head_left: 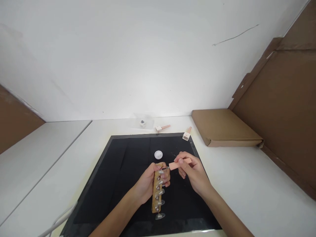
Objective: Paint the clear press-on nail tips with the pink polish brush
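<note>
My left hand (148, 181) is closed around the upper end of a narrow wooden nail display stand (156, 193). Several clear false nails (160, 193) stick out along its right side, each by a small round metal-looking holder. In my right hand (195, 171) is the peach handle of a nail polish brush (176, 164), pinched between thumb and fingers. Its tip points left and reaches the topmost false nail (161, 171); whether they touch I cannot tell. Just beyond my hands lies a small round white dish (158, 155) on the black mat (118, 174).
Two polish bottles with peach caps lie at the back: one bottle (158, 129) behind the mat, another bottle (186, 136) at its far right corner. A small jar (142, 123) sits on clear plastic. A flat cardboard box (224, 126) is at right; a white cable (59, 222) runs at lower left.
</note>
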`<state>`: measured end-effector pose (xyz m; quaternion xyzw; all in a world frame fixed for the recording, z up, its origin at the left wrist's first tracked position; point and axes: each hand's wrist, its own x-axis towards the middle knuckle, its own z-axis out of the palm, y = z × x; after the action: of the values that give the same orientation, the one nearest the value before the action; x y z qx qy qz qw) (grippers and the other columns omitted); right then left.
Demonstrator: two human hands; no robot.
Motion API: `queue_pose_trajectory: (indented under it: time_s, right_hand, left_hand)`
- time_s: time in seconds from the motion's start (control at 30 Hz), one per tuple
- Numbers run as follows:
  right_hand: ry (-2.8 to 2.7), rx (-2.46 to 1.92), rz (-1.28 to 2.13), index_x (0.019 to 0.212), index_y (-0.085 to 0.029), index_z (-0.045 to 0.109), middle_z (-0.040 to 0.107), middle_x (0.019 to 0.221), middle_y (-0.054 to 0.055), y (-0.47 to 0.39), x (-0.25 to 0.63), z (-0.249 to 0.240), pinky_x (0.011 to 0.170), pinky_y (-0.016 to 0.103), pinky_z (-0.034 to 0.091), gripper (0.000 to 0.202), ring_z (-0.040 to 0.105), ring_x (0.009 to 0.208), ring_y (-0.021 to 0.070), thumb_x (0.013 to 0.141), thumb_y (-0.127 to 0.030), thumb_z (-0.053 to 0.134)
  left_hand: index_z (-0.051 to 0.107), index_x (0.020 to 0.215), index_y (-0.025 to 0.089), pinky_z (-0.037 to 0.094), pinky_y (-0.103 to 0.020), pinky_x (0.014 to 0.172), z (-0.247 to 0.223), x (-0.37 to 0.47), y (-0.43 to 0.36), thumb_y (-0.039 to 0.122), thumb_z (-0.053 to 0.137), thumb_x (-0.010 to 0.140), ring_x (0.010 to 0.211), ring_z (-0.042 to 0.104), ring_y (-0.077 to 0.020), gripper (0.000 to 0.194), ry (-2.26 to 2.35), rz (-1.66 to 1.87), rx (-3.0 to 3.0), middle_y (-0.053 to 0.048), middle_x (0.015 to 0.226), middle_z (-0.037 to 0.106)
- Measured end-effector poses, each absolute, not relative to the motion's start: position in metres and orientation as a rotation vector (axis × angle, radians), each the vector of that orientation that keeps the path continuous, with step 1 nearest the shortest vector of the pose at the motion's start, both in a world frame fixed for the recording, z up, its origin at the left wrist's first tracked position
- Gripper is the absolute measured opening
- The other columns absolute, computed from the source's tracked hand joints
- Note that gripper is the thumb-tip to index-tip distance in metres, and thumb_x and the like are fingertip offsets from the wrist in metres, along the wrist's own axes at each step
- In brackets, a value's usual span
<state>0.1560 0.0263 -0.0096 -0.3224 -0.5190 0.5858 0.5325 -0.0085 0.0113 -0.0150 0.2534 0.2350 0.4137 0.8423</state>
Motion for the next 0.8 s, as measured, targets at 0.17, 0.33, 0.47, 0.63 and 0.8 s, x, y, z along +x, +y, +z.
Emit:
queue_pose_trajectory:
  time_s: [0.17, 0.33, 0.47, 0.63, 0.8]
  right_hand:
    - [-1.246, -0.821, 1.416, 0.073, -0.017, 0.061, 0.043, 0.053, -0.007, 0.0267, 0.156, -0.0103, 0.038, 0.018, 0.028, 0.027, 0.034, 0.04, 0.0044, 0.083, -0.042, 0.064]
    - [-1.254, -0.872, 1.392, 0.072, -0.017, 0.06, 0.041, 0.05, -0.007, 0.0265, 0.1564, -0.0111, 0.038, 0.018, 0.028, 0.027, 0.035, 0.04, 0.0051, 0.083, -0.042, 0.063]
    - [-1.256, -0.883, 1.387, 0.072, -0.017, 0.06, 0.041, 0.05, -0.007, 0.0272, 0.1565, -0.0116, 0.039, 0.018, 0.028, 0.027, 0.035, 0.04, 0.0053, 0.084, -0.042, 0.062]
    - [-1.259, -0.89, 1.376, 0.072, -0.017, 0.061, 0.04, 0.048, -0.007, 0.0278, 0.1569, -0.0113, 0.038, 0.019, 0.027, 0.028, 0.035, 0.04, 0.0058, 0.084, -0.042, 0.062]
    - [-1.211, -0.869, 1.337, 0.072, -0.017, 0.06, 0.041, 0.051, -0.007, 0.0256, 0.1575, -0.0082, 0.038, 0.02, 0.028, 0.028, 0.033, 0.04, 0.006, 0.084, -0.043, 0.061]
  left_hand:
    - [0.044, 0.064, 0.017, 0.034, -0.025, 0.057, -0.0134, -0.0084, 0.0114, 0.024, 0.049, 0.074, 0.053, 0.033, -0.0103, 0.013, 0.499, 0.865, 0.503, 0.003, 0.057, 0.037]
    - [0.046, 0.064, 0.016, 0.034, -0.025, 0.057, -0.0124, -0.0087, 0.0118, 0.023, 0.05, 0.072, 0.053, 0.034, -0.0101, 0.011, 0.497, 0.859, 0.46, 0.003, 0.056, 0.038]
    - [0.047, 0.064, 0.016, 0.034, -0.025, 0.056, -0.012, -0.0092, 0.0122, 0.024, 0.051, 0.071, 0.052, 0.035, -0.0102, 0.011, 0.509, 0.861, 0.434, 0.003, 0.056, 0.037]
    - [0.044, 0.063, 0.016, 0.035, -0.025, 0.056, -0.0118, -0.0099, 0.0142, 0.023, 0.051, 0.072, 0.052, 0.036, -0.0101, 0.014, 0.49, 0.872, 0.413, 0.003, 0.057, 0.037]
    - [0.043, 0.061, 0.016, 0.036, -0.025, 0.056, -0.0125, -0.01, 0.0143, 0.024, 0.051, 0.074, 0.052, 0.035, -0.01, 0.016, 0.483, 0.885, 0.436, 0.003, 0.058, 0.036]
